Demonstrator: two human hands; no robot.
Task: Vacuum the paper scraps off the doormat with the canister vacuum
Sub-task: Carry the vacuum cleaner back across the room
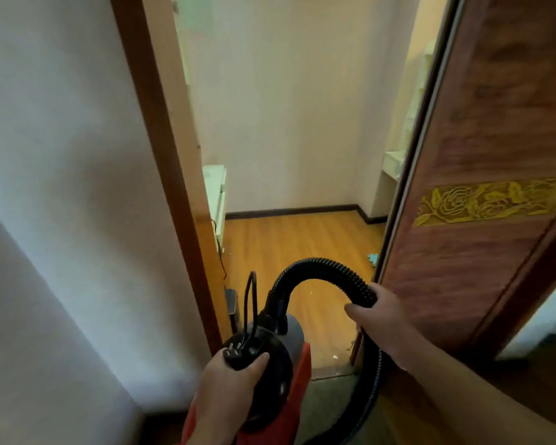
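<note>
At the bottom centre of the head view, the canister vacuum (297,361) hangs off the floor, carried, not parked. My left hand (228,385) grips its black top, fingers and thumb curled round it, with the plug (233,353) pinned under the thumb and the cord (251,303) looped up above it – so, as I judge it, the unit is unpowered. The hose (318,268) arches up from the canister's front and over to the right, where my right hand (379,319) is wrapped round it; from there it drops past my forearm and out of the frame. The nozzle end is not in view.

Below the canister lies a grey-green patch that I take to be the doormat (328,403), touching the threshold. A few pale paper scraps (335,357) show on the wood floor (286,245) just past it; whether any lie on the mat I cannot tell.

Key relation: the mat is straight down and slightly right of both hands, its long edge apparently across the doorway. The right hand is the nearer one – it must bring the hose end down to it.

To the right stands the open door (479,187); to the left, the door frame (161,155).
</note>
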